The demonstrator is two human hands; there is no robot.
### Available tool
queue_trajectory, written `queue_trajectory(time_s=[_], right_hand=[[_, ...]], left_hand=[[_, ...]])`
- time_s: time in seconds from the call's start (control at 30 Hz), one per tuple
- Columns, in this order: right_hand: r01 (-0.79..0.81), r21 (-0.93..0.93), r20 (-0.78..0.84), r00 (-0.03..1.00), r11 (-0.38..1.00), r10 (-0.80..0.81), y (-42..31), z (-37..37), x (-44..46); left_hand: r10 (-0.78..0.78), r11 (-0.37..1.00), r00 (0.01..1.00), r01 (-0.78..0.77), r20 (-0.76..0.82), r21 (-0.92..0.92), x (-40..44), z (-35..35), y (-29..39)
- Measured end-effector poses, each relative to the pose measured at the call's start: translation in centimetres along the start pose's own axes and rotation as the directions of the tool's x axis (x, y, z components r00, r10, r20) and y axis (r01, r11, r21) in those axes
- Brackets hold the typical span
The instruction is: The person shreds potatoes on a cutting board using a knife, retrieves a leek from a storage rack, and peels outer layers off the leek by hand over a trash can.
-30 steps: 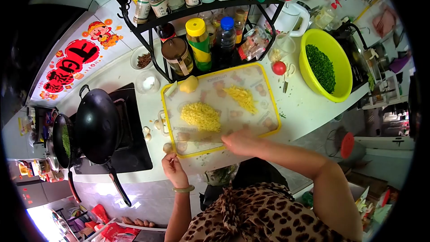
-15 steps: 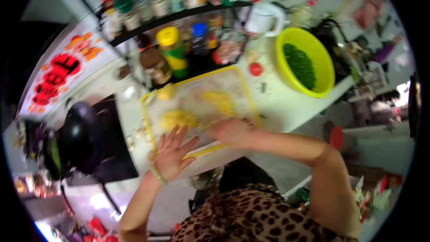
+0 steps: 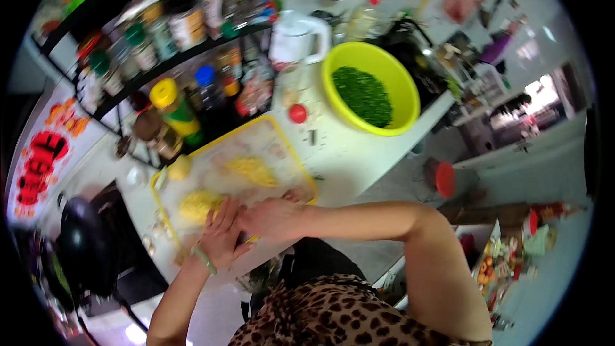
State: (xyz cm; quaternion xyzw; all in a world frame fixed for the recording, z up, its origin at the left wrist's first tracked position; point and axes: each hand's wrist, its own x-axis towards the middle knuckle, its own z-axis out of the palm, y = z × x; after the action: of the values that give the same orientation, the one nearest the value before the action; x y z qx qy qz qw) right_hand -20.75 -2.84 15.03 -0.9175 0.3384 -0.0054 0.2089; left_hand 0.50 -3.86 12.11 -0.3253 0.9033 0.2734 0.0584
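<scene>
On the yellow-rimmed cutting board (image 3: 290, 142), a pile of finely chopped yellow food (image 3: 198, 205) lies to the left and a pile of yellow strips (image 3: 254, 170) further right. My left hand (image 3: 220, 238) is beside the chopped pile, fingers stretched out, at the knife's blade. My right hand (image 3: 272, 219) is closed round the knife's handle near the front of the board, against my left fingertips. Little of the knife (image 3: 242, 238) shows between and below the hands. A whole yellow piece (image 3: 179, 168) rests at the board's upper left corner.
A yellow-green bowl (image 3: 407, 97) of chopped greens (image 3: 362, 96) stands at the right. Behind the board is a black rack (image 3: 128, 90) with jars and bottles. A black wok (image 3: 86, 243) sits on the stove at the left. A red round item (image 3: 297, 113) lies near the bowl.
The view has swung right, shifting the counter leftward in the picture. My left hand has come from the board's front left corner to the chopped pile, and my right hand has moved close to it.
</scene>
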Motion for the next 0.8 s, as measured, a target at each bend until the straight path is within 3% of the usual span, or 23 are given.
queue_trajectory(time_s=[0.07,0.23,0.47,0.53,0.57,0.6,0.63,0.73,0.8], right_hand=[[-0.006,0.009,0.008,1.000,1.000,0.006,0.2,-0.1,0.0],[-0.034,-0.085,-0.124,0.992,0.996,0.024,1.7,1.3,-1.5],[-0.069,-0.061,-0.168,0.984,0.996,0.058,2.6,1.0,-4.5],[-0.060,-0.009,-0.217,0.975,0.998,0.057,2.6,1.4,-5.0],[-0.065,-0.006,-0.217,0.974,0.998,0.062,2.5,1.6,-5.1],[-0.070,-0.009,-0.219,0.973,0.998,0.066,2.3,1.9,-5.1],[-0.075,-0.009,-0.221,0.973,0.997,0.071,2.1,2.2,-5.0],[-0.062,0.016,-0.246,0.967,0.998,0.064,2.0,3.5,-4.4],[-0.072,0.021,-0.252,0.965,0.997,0.075,1.8,4.1,-4.2]], left_hand=[[-0.109,0.994,0.993,0.110,0.046,-0.019,-0.7,-0.5,0.0],[-0.139,0.990,0.989,0.140,0.054,-0.021,-1.5,0.8,-1.6],[-0.281,0.960,0.960,0.281,-0.015,-0.017,-3.8,1.4,-3.2],[-0.352,0.935,0.918,0.337,-0.182,-0.109,-4.4,1.2,-3.8],[-0.287,0.958,0.860,0.250,-0.422,-0.141,-4.5,2.3,-4.9],[-0.283,0.959,0.863,0.246,-0.418,-0.141,-4.7,1.8,-5.6],[-0.273,0.949,0.865,0.170,-0.420,-0.267,-4.6,1.0,-6.6],[-0.392,0.860,0.776,0.118,-0.494,-0.497,-4.3,0.5,-5.8],[-0.435,0.848,0.764,0.170,-0.477,-0.502,-4.2,0.1,-5.6]])
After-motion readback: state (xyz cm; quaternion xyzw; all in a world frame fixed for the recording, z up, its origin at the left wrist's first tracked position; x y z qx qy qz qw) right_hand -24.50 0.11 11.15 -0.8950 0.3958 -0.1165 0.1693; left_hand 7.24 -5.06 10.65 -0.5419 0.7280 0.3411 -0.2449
